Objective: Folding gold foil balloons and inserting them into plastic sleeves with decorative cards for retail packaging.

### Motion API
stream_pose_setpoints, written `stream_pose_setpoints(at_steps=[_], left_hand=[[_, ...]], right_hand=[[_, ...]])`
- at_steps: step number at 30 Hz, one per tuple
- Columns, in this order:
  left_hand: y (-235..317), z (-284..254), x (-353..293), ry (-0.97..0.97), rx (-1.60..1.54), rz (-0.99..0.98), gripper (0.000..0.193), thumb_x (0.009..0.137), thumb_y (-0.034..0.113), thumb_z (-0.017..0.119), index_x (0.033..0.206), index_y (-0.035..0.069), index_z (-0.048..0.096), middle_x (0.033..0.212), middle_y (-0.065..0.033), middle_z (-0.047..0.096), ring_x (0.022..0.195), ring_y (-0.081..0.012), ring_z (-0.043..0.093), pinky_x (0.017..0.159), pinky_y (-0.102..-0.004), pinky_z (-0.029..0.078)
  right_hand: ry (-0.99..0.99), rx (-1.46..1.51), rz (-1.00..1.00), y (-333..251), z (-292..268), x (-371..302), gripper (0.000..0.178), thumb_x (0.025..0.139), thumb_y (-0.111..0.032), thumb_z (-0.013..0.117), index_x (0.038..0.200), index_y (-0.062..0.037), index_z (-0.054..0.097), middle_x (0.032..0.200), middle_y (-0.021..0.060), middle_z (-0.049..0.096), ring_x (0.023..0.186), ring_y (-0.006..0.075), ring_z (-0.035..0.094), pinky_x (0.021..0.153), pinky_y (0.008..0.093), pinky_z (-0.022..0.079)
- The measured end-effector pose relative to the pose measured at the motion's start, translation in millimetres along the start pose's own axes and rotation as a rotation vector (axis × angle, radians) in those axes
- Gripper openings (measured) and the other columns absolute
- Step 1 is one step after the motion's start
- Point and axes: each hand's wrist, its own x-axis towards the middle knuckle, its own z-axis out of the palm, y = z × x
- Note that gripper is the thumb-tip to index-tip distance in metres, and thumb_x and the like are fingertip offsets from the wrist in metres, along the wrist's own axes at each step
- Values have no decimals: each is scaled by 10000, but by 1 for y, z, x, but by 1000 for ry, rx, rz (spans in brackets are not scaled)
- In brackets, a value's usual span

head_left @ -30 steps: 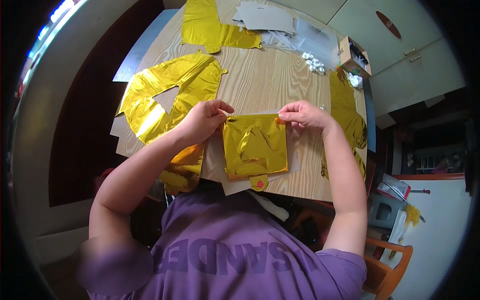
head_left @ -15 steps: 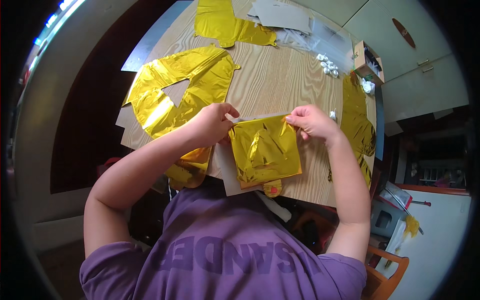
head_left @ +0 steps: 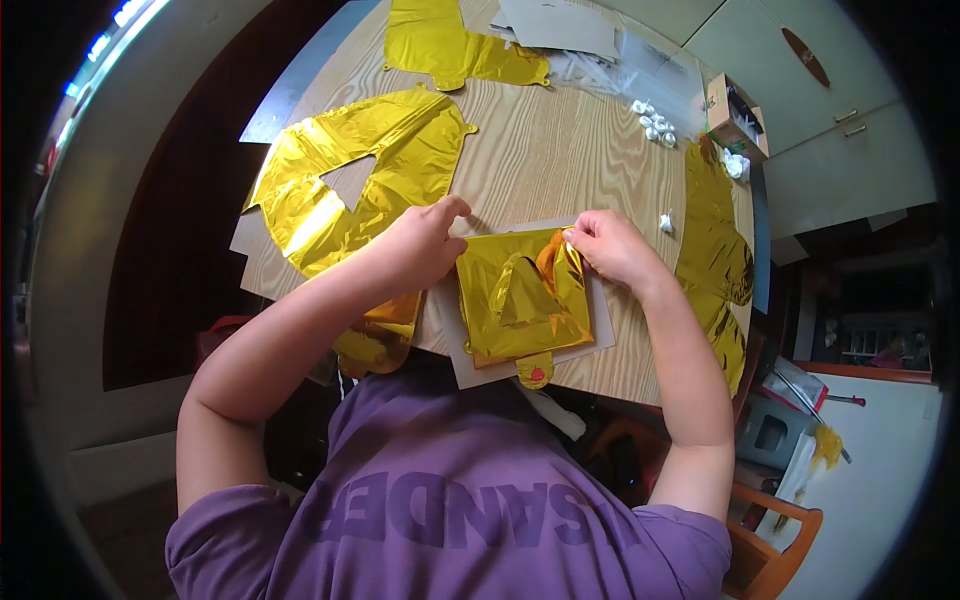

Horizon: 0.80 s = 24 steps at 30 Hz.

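Right hand pinches nearest corner of folded gold-foil square; left hand by other top corner, can't tell grip. Likely straightening folds; next needs flattening.

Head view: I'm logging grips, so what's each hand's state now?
Left hand: at the far left corner of the folded square gold foil; grip cannot be told.
Right hand: closed, pinching that foil's far right corner.

Arms bent; right grip pinched

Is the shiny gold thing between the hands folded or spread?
Folded: the gold foil makes a small, layered square, one corner pinched by the right hand.
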Motion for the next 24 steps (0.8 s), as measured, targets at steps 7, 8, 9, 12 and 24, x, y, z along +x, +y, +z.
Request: stream_pose_setpoints(at_steps=[7,8,9,12,24], left_hand=[[0,8,-8,127,186,42,384,903,190,672,1241,48,559,855,-176,682,869,-371,683,775,-477,525],[2,8,-12,148,232,48,384,895,197,686,1232,56,567,884,-165,682,899,-358,680,790,-474,522],[6,9,-18,190,293,165,388,883,204,701,1223,66,578,932,-159,672,951,-343,664,814,-478,513],[19,13,-49,153,386,490,398,827,245,764,1169,104,617,1134,-132,611,1162,-302,569,950,-484,466],[5,50,-66,184,455,1054,415,786,205,715,1115,-30,622,1045,-208,647,1006,-371,683,876,-454,573]], right_hand=[[135,-242,-19,-14,2,-13,307,923,-302,649,882,1,666,865,208,710,845,398,684,777,477,532],[147,-253,-25,-14,4,-13,303,925,-302,647,881,-2,663,864,208,710,846,398,683,779,479,532],[161,-265,-31,-14,5,-15,300,927,-302,644,880,-5,660,863,208,710,847,398,683,782,482,532],[176,-270,-39,-12,6,-16,297,929,-302,642,881,-10,658,871,206,712,856,399,683,792,485,532],[134,-473,-36,-18,0,-14,346,930,-365,647,976,-27,701,937,193,722,918,379,693,818,476,540]])
